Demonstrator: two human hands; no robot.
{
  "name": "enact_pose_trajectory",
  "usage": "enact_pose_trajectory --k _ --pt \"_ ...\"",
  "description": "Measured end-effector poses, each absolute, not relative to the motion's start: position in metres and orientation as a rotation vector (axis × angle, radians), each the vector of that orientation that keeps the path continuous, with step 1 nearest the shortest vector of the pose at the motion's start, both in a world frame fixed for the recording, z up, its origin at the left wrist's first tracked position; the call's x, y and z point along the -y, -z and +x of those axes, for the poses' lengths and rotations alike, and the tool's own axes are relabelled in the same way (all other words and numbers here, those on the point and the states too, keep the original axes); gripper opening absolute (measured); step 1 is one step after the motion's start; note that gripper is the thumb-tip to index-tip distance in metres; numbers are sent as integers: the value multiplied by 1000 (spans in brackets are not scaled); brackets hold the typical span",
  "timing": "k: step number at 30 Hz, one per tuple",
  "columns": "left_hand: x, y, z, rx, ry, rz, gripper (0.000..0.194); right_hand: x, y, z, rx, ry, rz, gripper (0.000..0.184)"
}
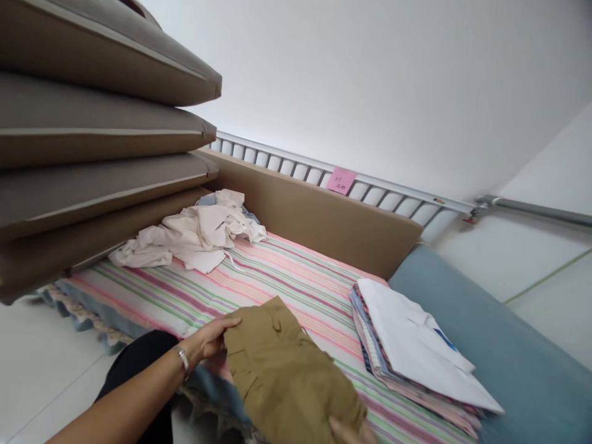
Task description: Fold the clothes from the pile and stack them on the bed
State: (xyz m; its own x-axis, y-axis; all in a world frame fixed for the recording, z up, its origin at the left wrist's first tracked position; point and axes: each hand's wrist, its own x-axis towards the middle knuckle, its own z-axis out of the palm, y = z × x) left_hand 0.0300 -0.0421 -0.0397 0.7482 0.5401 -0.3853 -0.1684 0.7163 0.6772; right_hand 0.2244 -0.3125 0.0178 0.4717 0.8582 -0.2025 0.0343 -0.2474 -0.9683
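Striped cloth in pink, green and white point(296, 274) covers the bed, beside a pale wall point(370, 80). Nearest, at the bottom edge, the right hand point(346, 431) is blurred and mostly cut off; it touches the lower end of a khaki garment point(282, 364), but how its fingers are set I cannot tell. The left hand point(215, 336), with a bracelet point(184, 361) at its wrist, pinches the garment's upper left edge between thumb and fingers. The garment is held over the near side of the bed, its long axis slanting from upper left to lower right, one corner pointing away towards the wall. Its lower end is blurred and runs out of view, and its folds hide what kind of garment it is. To the right lies a folded pile of clothes point(416, 345), white on top, the layers beneath showing only as edges. Farther off at left, crumpled pale clothes point(194, 231) lie beside stacked cushions point(106, 185), which the frame cuts off. Beyond stands a brown board point(314, 213), then a pink note point(341, 180), its writing too small to read.
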Motion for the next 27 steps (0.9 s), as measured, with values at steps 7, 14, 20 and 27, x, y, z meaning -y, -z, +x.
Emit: enact_pose_trajectory --k 7,14,20,27 --pt "5 -74 55 -631 -844 919 41 248 -154 275 867 -976 -1456 58" --pt "24 -67 15 -715 -973 1057 51 239 -126 301 886 -1001 -1291 62" --pt "41 57 0 -1060 -738 948 42 241 22 305 443 -1191 -1378 66" --pt "35 61 0 -1167 -679 968 41 226 57 315 366 -917 -1565 72"
